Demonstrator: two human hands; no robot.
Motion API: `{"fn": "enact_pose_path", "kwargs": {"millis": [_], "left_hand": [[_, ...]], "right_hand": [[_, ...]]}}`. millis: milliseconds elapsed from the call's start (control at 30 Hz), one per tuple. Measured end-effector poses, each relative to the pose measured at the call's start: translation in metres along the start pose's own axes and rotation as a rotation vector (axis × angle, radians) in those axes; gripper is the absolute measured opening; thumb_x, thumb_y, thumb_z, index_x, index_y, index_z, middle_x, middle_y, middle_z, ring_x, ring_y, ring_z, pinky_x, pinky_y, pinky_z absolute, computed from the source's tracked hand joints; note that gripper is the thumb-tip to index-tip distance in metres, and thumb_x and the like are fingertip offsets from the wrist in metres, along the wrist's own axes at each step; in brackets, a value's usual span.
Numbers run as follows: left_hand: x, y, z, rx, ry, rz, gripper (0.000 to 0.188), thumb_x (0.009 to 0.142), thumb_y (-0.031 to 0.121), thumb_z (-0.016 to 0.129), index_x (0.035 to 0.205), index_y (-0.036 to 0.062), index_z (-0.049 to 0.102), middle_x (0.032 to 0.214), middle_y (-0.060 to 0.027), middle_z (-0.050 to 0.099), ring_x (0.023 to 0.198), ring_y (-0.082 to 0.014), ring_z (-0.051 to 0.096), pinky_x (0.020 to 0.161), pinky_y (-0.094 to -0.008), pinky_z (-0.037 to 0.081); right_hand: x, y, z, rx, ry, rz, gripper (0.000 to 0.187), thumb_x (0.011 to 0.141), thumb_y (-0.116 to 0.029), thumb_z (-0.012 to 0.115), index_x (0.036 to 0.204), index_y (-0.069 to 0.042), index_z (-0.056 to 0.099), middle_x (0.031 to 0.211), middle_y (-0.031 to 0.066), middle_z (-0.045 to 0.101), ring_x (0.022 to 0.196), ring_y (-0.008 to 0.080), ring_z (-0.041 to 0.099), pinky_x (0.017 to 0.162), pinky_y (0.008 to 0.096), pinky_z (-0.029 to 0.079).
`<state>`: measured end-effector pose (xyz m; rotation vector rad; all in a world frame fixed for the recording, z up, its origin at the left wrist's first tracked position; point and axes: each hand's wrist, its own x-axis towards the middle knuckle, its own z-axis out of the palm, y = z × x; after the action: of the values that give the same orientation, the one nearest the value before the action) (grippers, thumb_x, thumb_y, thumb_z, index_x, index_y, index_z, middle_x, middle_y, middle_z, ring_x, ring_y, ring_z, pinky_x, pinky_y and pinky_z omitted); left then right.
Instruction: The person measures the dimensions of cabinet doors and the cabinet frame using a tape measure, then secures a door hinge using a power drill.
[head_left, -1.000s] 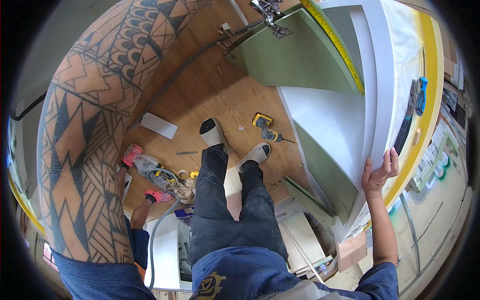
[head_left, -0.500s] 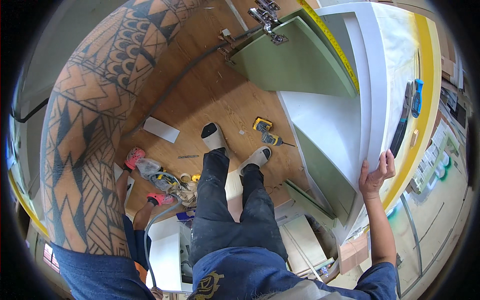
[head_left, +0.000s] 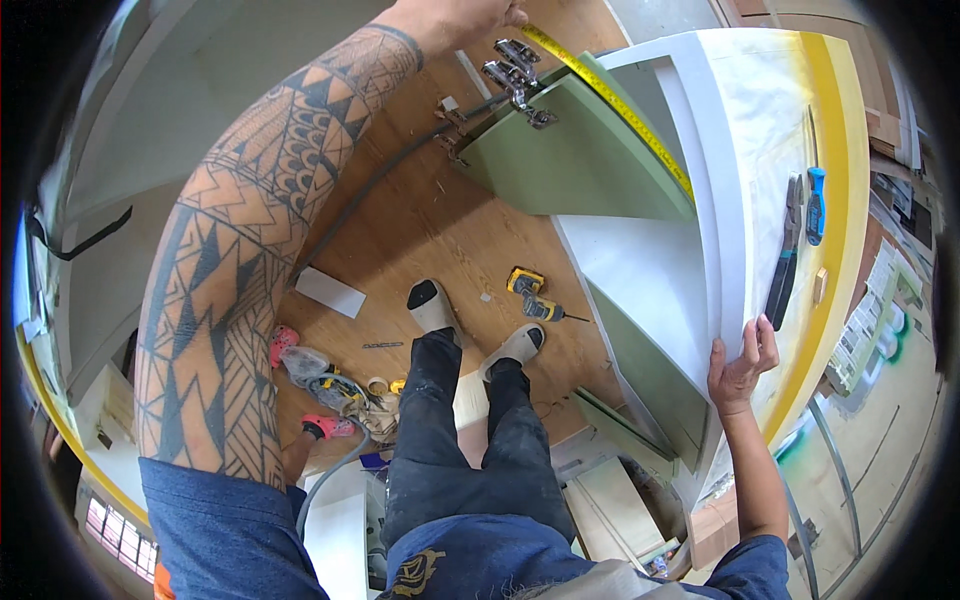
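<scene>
Hands, well apart, on a white cabinet. Left hand: at the upper edge of view and partly cropped, its fingertips at the upper end of the tape; whether they close on it cannot be told. Right hand: thumb and fingers parted, resting over the lower part of the frame, fingertips just beside the pliers. Tape: yellow, drawn out along the curved right edge of the upper green panel, its lower end near the inner edge of the frame. Hinges: metal, at the panel's upper left corner. Lower green panel: to the left of the right hand. Cabinet top: pliers toward its left edge; blue screwdriver and wood chip nearer its yellow right edge. Floor: drill near the edge along the cabinet; drill bit and white board farther left. Pink clogs: worn by another person, at lower left, beside a tangle of bags and cords.
</scene>
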<state>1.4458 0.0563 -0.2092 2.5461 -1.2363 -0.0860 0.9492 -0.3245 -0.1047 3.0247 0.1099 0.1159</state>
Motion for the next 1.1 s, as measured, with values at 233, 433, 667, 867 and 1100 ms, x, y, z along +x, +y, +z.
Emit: {"fn": "enact_pose_path", "kwargs": {"millis": [233, 433, 667, 867, 1100], "left_hand": [[0.007, -0.004, 0.005, -0.01, -0.032, -0.035, 0.027, 0.099, 0.035, 0.07, 0.094, 0.0097, 0.08, 0.097, -0.0148, 0.076, 0.098, -0.0359, 0.073, 0.086, -0.0491, 0.058], [0.008, -0.006, 0.008, 0.021, -0.037, -0.028, 0.028, 0.099, 0.036, 0.069, 0.094, 0.0106, 0.079, 0.097, -0.0141, 0.075, 0.099, -0.0363, 0.072, 0.086, -0.0497, 0.057], [0.01, -0.002, 0.009, 0.023, -0.043, -0.084, 0.031, 0.099, 0.041, 0.067, 0.098, 0.0124, 0.08, 0.103, -0.0153, 0.075, 0.105, -0.0355, 0.071, 0.088, -0.0503, 0.057], [0.009, -0.004, 0.012, 0.159, -0.023, -0.093, 0.033, 0.106, 0.046, 0.063, 0.113, 0.0183, 0.08, 0.104, -0.0079, 0.073, 0.111, -0.0285, 0.068, 0.095, -0.0482, 0.057], [0.011, 0.004, 0.011, 0.138, -0.048, -0.106, 0.035, 0.106, 0.048, 0.062, 0.112, 0.0182, 0.079, 0.107, -0.0075, 0.072, 0.114, -0.0289, 0.067, 0.096, -0.0487, 0.056]], "right_hand": [[0.001, 0.0, -0.005, -0.04, -0.016, 0.001, 0.075, 0.095, -0.017, 0.076, 0.159, -0.01, 0.037, 0.159, 0.0233, 0.041, 0.143, 0.0405, 0.037, 0.118, 0.0507, 0.032], [-0.001, 0.0, -0.004, -0.034, -0.019, -0.012, 0.07, 0.098, -0.015, 0.072, 0.158, -0.005, 0.038, 0.159, 0.0276, 0.042, 0.143, 0.0425, 0.04, 0.119, 0.0513, 0.032], [-0.001, 0.001, -0.004, -0.032, -0.02, -0.009, 0.075, 0.095, -0.016, 0.075, 0.159, -0.008, 0.038, 0.159, 0.0255, 0.042, 0.143, 0.0411, 0.038, 0.118, 0.0512, 0.032], [0.002, -0.002, -0.004, -0.006, -0.006, 0.002, 0.078, 0.092, -0.016, 0.078, 0.159, -0.01, 0.04, 0.158, 0.0237, 0.042, 0.14, 0.04, 0.039, 0.117, 0.0509, 0.033], [-0.002, 0.003, -0.004, -0.032, -0.021, -0.01, 0.075, 0.093, -0.019, 0.077, 0.158, -0.009, 0.041, 0.157, 0.025, 0.042, 0.14, 0.0406, 0.039, 0.117, 0.0512, 0.033]]}}
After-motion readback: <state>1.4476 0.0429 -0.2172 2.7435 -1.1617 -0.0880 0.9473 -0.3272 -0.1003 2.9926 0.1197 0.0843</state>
